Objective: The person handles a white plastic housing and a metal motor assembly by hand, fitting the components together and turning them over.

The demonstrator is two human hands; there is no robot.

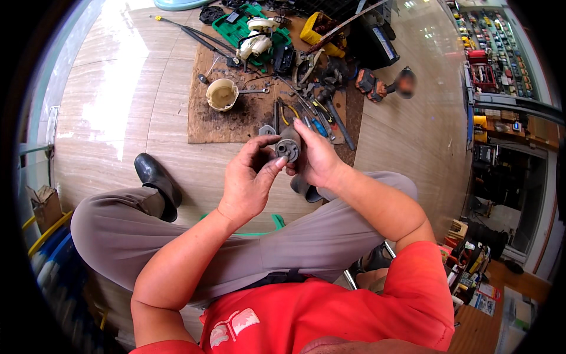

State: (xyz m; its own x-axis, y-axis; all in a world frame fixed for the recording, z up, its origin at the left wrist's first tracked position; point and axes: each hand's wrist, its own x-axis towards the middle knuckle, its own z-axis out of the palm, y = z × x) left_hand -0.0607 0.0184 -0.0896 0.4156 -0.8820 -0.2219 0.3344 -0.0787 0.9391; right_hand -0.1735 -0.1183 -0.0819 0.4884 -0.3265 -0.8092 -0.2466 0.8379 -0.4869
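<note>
Head view: the floor carries cardboard, with a green case at its far edge, a yellow bin toward the far right corner, a power tool beside the right edge, and a cup near the left. Left hand and right hand close round a grey cylinder, hiding part of the near edge.
</note>
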